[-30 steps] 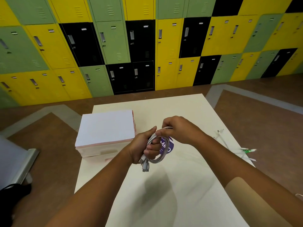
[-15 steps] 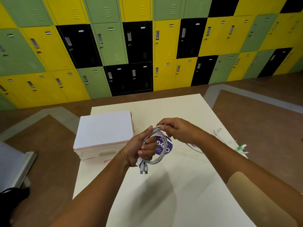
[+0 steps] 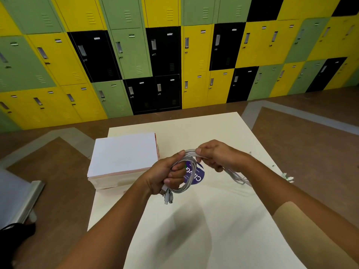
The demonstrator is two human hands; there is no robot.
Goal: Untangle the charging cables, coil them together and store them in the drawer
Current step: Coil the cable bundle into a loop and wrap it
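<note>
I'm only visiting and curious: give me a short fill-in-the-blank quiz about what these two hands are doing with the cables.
1. The left hand grips a coil of ____ cables.
2. The right hand pinches the cables at the ____ of the coil.
3. The plugs hang ____ the left hand.
4. Through the coil shows a round ____ sticker.

Missing words: white; top; below; purple.

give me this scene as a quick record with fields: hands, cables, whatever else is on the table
cables: white, coiled in a loop, held above the table
left hand: grips the loop's left side; plugs hang below it
right hand: pinches the loop's top
tail: uncoiled strands run right from the right hand to the table
sticker: purple, seen through the loop
box: white, on the table's left, apart from the hands
stage: coiling unfinished
</note>
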